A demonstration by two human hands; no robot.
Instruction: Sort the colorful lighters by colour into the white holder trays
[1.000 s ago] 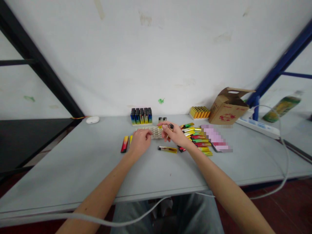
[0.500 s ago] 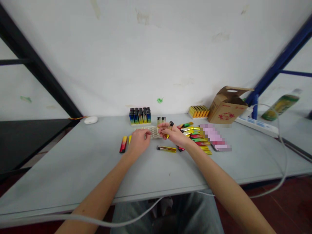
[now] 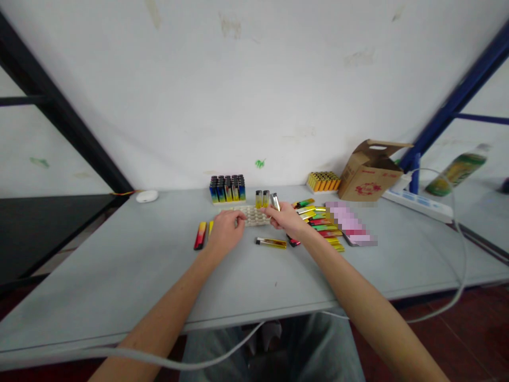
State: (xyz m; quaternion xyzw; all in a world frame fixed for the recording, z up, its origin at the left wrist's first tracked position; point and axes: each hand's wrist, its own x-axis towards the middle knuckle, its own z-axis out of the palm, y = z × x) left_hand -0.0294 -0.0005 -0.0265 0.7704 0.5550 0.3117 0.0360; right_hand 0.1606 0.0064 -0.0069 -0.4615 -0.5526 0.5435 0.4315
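A pale tray (image 3: 254, 216) with rows of small holes lies on the table in front of me. My left hand (image 3: 227, 229) is curled over its left end, the fingertips partly hidden. Two lighters (image 3: 262, 198) stand upright in the tray's far row. My right hand (image 3: 287, 218) pinches another lighter (image 3: 275, 200), upright with its metal top upward, just right of those two. A yellow lighter (image 3: 271, 243) lies flat nearer me. Left of my left hand lie a red and yellow lighter (image 3: 200, 235) and a partly covered yellow one.
Full blocks of lighters (image 3: 228, 190) and of orange-yellow lighters (image 3: 323, 181) stand by the wall. Loose lighters (image 3: 324, 228) are piled right of my hand, beside a pink blurred item (image 3: 350, 225). Further right are an open carton (image 3: 368, 175), a power strip (image 3: 421, 206) and a bottle (image 3: 457, 170).
My right hand has turned the lighter it holds, so its metal top now points up near the tray's far right. My left hand has stayed in place.
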